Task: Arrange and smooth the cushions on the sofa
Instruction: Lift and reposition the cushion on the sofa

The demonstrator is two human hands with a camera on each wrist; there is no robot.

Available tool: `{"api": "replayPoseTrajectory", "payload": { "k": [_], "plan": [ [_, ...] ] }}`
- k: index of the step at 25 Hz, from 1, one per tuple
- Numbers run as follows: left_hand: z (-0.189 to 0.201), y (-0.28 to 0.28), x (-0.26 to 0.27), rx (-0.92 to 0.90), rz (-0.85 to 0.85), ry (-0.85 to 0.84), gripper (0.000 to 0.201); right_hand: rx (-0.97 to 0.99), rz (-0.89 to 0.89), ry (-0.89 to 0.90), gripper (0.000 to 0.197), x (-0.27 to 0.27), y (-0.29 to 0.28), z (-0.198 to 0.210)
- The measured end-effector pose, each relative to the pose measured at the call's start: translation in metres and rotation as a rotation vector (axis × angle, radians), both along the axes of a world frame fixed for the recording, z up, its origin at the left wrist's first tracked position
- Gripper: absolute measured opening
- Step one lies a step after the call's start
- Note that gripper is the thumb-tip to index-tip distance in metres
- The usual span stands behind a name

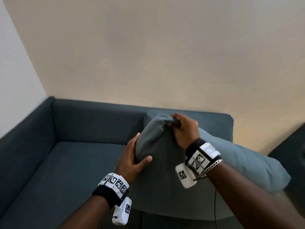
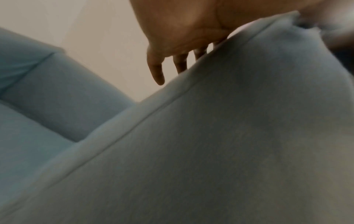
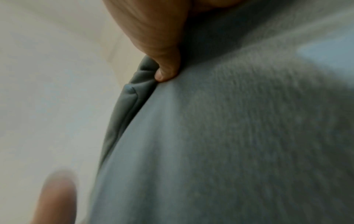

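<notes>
Item, lower centre of frame: grey cushion (image 1: pixel 158 162) standing on sofa (image 1: pixel 54 162); left hand (image 1: pixel 132 157) cupping its left edge, fingers wrapped behind; right hand (image 1: pixel 183 128) pinching top corner; advice: shake downward evenly, then seat against backrest (image 1: pixel 99 119); pale cushion (image 1: pixel 244 159) far right.

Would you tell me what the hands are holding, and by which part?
Both hold the dark cushion: right hand pinches its top corner, left hand grips its left edge.

Home living room: dark blue fabric sofa (image 1: pixel 49 162) with loose cushions (image 1: pixel 165 171), plain beige wall (image 1: pixel 165 55).
</notes>
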State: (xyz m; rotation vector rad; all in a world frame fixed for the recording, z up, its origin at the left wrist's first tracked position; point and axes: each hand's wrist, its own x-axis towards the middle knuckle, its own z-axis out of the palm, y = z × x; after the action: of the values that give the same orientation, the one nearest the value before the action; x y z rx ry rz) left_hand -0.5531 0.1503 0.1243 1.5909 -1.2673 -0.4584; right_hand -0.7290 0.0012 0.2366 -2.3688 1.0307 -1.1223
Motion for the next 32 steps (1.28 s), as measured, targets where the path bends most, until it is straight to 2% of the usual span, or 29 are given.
{"api": "replayPoseTrajectory", "payload": {
  "k": [1, 4, 6, 8, 10, 12, 15, 18, 20, 22, 23, 25, 26, 27, 28, 29, 31, 32],
  "plan": [
    [0.027, -0.006, -0.008, -0.069, 0.031, -0.098, 0.101, 0.027, 0.021, -0.117, 0.005, -0.013, -0.012, 0.028],
    [0.117, -0.027, -0.030, -0.203, 0.144, -0.379, 0.095, -0.038, 0.104, -0.447, 0.010, -0.057, -0.036, 0.094],
    [0.174, -0.041, -0.054, -0.216, 0.143, -0.510, 0.089, -0.029, 0.115, -0.635, 0.008, -0.091, -0.052, 0.110],
    [0.200, -0.060, -0.077, -0.188, 0.105, -0.650, 0.085, 0.025, 0.093, -0.716, 0.009, -0.125, -0.071, 0.102],
    [0.200, -0.083, -0.103, -0.111, 0.046, -0.724, 0.086, 0.099, 0.071, -0.657, 0.006, -0.164, -0.090, 0.080],
    [0.183, -0.104, -0.129, 0.016, -0.047, -0.772, 0.091, 0.211, 0.020, -0.567, 0.022, -0.205, -0.107, 0.051],
    [0.167, -0.134, -0.172, 0.155, -0.147, -0.898, 0.093, 0.375, -0.075, -0.585, 0.050, -0.261, -0.135, 0.023],
    [0.176, -0.156, -0.207, 0.152, -0.174, -0.877, 0.091, 0.477, -0.155, -0.571, 0.014, -0.301, -0.145, 0.028],
    [0.177, -0.165, -0.220, 0.145, -0.166, -0.891, 0.090, 0.425, -0.228, -0.593, 0.033, -0.325, -0.137, 0.042],
    [0.172, -0.172, -0.226, 0.133, -0.140, -0.911, 0.090, 0.179, -0.267, -0.554, 0.038, -0.337, -0.122, 0.061],
    [0.170, -0.175, -0.228, 0.128, -0.146, -0.895, 0.091, 0.039, -0.242, -0.429, 0.037, -0.335, -0.115, 0.069],
    [0.171, -0.180, -0.227, 0.091, -0.211, -0.767, 0.091, -0.156, -0.215, -0.027, 0.044, -0.319, -0.109, 0.074],
    [0.176, -0.181, -0.223, 0.056, -0.245, -0.656, 0.090, -0.197, -0.223, 0.165, 0.050, -0.307, -0.109, 0.070],
    [0.182, -0.180, -0.214, 0.032, -0.248, -0.559, 0.089, -0.201, -0.244, 0.283, 0.054, -0.297, -0.110, 0.064],
    [0.187, -0.174, -0.202, 0.041, -0.199, -0.529, 0.086, -0.181, -0.258, 0.307, 0.055, -0.289, -0.111, 0.057],
    [0.188, -0.164, -0.185, 0.085, -0.094, -0.568, 0.079, -0.168, -0.266, 0.273, 0.053, -0.285, -0.114, 0.050],
    [0.175, -0.135, -0.148, 0.182, 0.160, -0.672, 0.054, -0.188, -0.281, 0.145, 0.045, -0.283, -0.120, 0.040],
    [0.166, -0.122, -0.135, 0.150, 0.237, -0.653, 0.039, -0.212, -0.292, 0.094, 0.038, -0.280, -0.120, 0.038]
  ]
}}
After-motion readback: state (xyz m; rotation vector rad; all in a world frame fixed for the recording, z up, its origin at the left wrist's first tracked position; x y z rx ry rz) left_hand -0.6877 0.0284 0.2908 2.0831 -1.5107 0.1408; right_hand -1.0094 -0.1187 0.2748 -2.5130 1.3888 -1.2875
